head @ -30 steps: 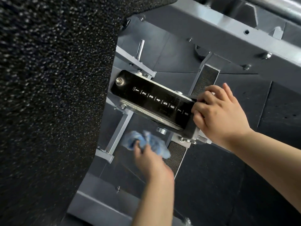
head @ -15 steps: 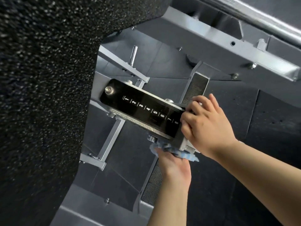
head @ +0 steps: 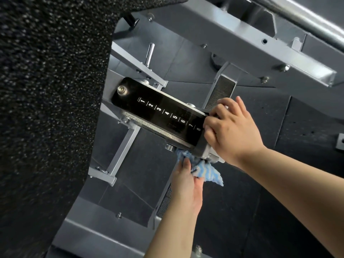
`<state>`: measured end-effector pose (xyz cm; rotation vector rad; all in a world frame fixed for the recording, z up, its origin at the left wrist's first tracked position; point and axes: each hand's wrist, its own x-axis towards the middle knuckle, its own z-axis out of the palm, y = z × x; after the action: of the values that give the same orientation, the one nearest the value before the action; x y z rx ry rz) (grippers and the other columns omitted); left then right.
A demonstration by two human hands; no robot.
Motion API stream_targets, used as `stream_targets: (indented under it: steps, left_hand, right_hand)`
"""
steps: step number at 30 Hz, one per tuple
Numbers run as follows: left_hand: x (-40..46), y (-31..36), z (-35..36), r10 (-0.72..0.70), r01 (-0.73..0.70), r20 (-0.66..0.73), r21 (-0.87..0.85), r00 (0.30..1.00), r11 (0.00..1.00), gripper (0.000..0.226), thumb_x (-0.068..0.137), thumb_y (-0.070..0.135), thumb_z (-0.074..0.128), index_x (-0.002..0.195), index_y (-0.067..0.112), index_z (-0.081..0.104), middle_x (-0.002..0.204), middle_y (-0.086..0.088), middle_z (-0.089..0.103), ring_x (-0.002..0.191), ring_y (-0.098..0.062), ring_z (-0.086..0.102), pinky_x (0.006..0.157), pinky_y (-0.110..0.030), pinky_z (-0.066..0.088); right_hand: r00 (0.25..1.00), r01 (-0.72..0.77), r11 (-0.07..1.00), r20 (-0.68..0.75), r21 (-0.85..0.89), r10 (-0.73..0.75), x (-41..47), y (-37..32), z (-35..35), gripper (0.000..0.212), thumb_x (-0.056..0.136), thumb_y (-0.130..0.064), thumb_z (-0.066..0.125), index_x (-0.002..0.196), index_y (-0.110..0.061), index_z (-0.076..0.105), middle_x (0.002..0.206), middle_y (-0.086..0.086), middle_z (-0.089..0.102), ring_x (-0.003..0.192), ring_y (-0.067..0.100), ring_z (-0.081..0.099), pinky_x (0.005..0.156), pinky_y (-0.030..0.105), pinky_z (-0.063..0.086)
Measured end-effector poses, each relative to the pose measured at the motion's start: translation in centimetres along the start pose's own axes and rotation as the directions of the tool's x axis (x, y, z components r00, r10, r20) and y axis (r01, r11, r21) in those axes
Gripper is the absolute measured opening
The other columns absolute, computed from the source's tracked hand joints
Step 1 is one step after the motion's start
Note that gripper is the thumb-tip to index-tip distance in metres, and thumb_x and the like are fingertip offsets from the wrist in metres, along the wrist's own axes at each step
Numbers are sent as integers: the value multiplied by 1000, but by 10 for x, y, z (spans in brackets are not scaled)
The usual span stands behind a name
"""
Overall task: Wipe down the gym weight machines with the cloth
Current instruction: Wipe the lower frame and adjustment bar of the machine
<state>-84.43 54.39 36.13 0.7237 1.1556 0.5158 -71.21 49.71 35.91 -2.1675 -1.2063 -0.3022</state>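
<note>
A black adjustment plate (head: 160, 110) numbered 1 to 8 runs diagonally across the grey machine frame (head: 232, 40). My right hand (head: 230, 131) grips the plate's lower right end, fingers curled over its edge by the number 8. A blue striped cloth (head: 206, 171) is bunched under that same end. My left hand (head: 186, 181) holds the cloth from below and presses it up against the underside of the plate. The fingertips of the left hand are hidden in the cloth.
A large black textured pad (head: 46, 108) fills the left side, close to the camera. A chrome pin (head: 149, 54) sticks up behind the plate. Grey struts (head: 122, 151) and mesh foot plates (head: 220, 94) stand over dark rubber floor tiles (head: 279, 211). A steel bar (head: 307, 17) crosses top right.
My left hand has carried the cloth from lower left up to the underside of the plate's right end and now presses it there. My right hand keeps its grip on the plate.
</note>
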Motion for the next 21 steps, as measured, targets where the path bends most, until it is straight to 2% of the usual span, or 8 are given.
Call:
stream_targets:
  steps: [3, 8, 10, 13, 14, 16, 18, 21]
  left_hand:
    - [-32, 22, -11, 19, -19, 58, -3, 998, 1000, 29, 98, 16, 37, 113, 4, 59, 102, -12, 71, 86, -19, 70, 75, -32, 58]
    - [-69, 58, -18, 52, -60, 149, 48, 988, 997, 42, 89, 35, 42, 124, 15, 57, 115, -7, 67, 103, -21, 66, 74, -34, 56]
    - [-73, 67, -15, 71, -84, 183, 64, 980, 994, 52, 79, 37, 54, 127, 17, 55, 120, -7, 65, 108, -24, 63, 80, -39, 52]
    - [-72, 75, -2, 101, -121, 299, 46, 949, 992, 91, 49, 36, 86, 132, 19, 52, 126, -10, 61, 112, -27, 61, 75, -39, 57]
    - [-72, 75, 6, 116, -146, 355, 60, 928, 987, 91, 46, 32, 88, 129, 20, 55, 124, -10, 62, 111, -26, 61, 73, -37, 57]
    - [-72, 74, 25, 143, -232, 401, 181, 905, 956, 64, 55, 21, 81, 117, 23, 64, 116, -6, 67, 105, -22, 65, 75, -34, 57]
    - [-70, 75, 47, 176, -335, 369, 430, 913, 838, 34, 70, 18, 65, 100, 33, 69, 102, 8, 72, 95, -9, 67, 79, -26, 56]
    - [-42, 87, 58, 363, -467, 302, 677, 881, 569, 20, 89, 14, 60, 91, 33, 67, 100, 10, 70, 85, 3, 65, 74, -18, 52]
  right_hand:
    - [999, -12, 1000, 39, -7, 12, -2, 0, 0, 40, 86, -32, 36, 75, -14, 71, 85, 4, 61, 110, 32, 51, 106, 53, 30]
    - [984, -117, 974, 152, 196, 88, -6, -8, -18, 40, 91, -33, 35, 101, -19, 71, 110, 2, 64, 127, 30, 46, 106, 50, 31]
    - [956, -292, 844, 122, 450, 266, -11, -15, -35, 30, 95, -26, 43, 114, -18, 66, 123, -3, 57, 127, 18, 45, 105, 34, 34]
    - [886, -427, 517, 229, 742, 403, -13, -31, -65, 19, 91, -32, 51, 107, -37, 59, 114, -20, 54, 105, -8, 52, 87, 8, 40]
    - [857, -483, 348, 353, 803, 375, -11, -34, -75, 21, 85, -42, 53, 107, -44, 54, 111, -22, 55, 100, -11, 54, 80, 5, 43]
    - [787, -594, 5, 580, 804, 208, -10, -36, -87, 50, 67, -52, 60, 115, -50, 46, 112, -20, 59, 95, -12, 59, 75, 6, 48]
    - [780, -603, -41, 599, 797, 182, -7, -33, -88, 54, 65, -42, 68, 116, -46, 50, 109, -12, 66, 92, -2, 65, 81, 15, 52]
    - [719, -559, 45, 457, 828, 524, 7, -9, -78, 28, 79, -22, 71, 102, -36, 62, 103, -4, 69, 81, 2, 65, 79, 20, 52]
